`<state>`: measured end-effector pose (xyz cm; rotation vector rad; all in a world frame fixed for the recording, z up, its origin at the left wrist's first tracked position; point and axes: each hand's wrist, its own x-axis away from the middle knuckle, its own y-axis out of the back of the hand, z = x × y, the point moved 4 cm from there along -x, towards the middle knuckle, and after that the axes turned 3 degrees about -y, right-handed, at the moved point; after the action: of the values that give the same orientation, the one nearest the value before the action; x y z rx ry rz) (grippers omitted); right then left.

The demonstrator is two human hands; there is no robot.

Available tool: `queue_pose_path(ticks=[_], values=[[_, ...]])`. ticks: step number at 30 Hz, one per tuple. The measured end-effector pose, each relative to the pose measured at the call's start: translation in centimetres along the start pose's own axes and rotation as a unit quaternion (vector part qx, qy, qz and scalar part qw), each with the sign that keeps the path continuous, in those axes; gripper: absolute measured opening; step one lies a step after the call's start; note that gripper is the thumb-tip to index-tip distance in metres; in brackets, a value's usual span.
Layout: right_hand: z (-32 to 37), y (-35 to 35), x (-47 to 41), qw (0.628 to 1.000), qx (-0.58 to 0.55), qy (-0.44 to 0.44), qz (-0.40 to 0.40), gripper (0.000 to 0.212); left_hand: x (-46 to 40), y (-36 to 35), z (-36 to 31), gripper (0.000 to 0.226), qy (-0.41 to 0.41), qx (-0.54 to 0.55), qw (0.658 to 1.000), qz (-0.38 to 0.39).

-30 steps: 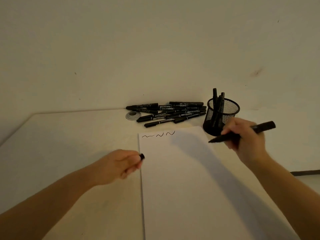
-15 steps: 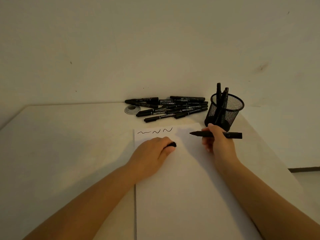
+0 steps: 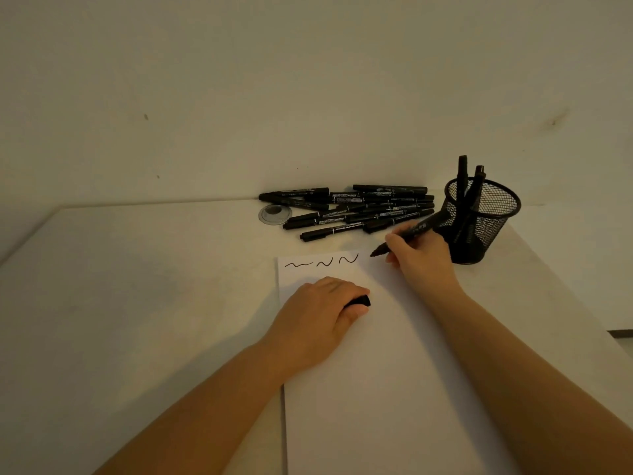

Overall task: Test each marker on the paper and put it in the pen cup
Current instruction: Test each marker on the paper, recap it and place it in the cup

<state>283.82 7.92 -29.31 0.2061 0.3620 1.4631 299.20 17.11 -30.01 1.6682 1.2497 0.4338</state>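
Observation:
A white sheet of paper [image 3: 376, 371] lies on the table with three black squiggles [image 3: 322, 262] along its top edge. My right hand [image 3: 423, 257] grips an uncapped black marker [image 3: 407, 234], its tip at the paper's top edge just right of the squiggles. My left hand [image 3: 318, 320] rests on the paper, fingers closed around the black marker cap [image 3: 359, 301]. A black mesh pen cup [image 3: 479, 221] stands right of my right hand with two markers upright in it. A pile of several black markers [image 3: 359, 210] lies behind the paper.
A small clear round disc [image 3: 275, 214] lies left of the marker pile. The wall rises directly behind the table. The table's right edge runs diagonally past the cup, with a dark strip [image 3: 621, 333] beyond it.
My right hand has swung the marker from level above the sheet to tip-down at the paper's top edge. My left hand with the cap moved onto the paper and stays there.

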Motion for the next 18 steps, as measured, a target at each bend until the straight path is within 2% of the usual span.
queue_pose_path(ticks=[5,8,11,15,17,18], values=[[0.2,-0.7,0.0,0.996,0.068,0.028,0.048,0.012,0.0,0.1,0.0,0.035,0.009,0.009,1.000,0.010],[0.0,0.1,-0.3,0.997,0.077,0.007,0.007,0.017,0.0,0.2,-0.1,0.035,0.011,0.006,1.000,0.014],[0.4,1.1,0.0,0.997,0.073,0.020,-0.035,0.010,0.0,0.3,-0.1,0.035,0.015,0.009,1.000,0.013],[2.3,2.1,0.8,0.996,-0.063,0.012,-0.059,0.011,0.1,0.6,0.1,0.028,0.041,0.034,0.998,-0.016],[2.6,1.9,1.6,0.982,-0.177,-0.058,-0.021,0.013,0.2,0.9,0.2,0.024,0.052,0.046,0.997,-0.038],[2.5,1.5,2.0,0.964,-0.246,-0.104,0.002,0.014,0.2,1.0,0.2,0.022,0.057,0.056,0.996,-0.048]])
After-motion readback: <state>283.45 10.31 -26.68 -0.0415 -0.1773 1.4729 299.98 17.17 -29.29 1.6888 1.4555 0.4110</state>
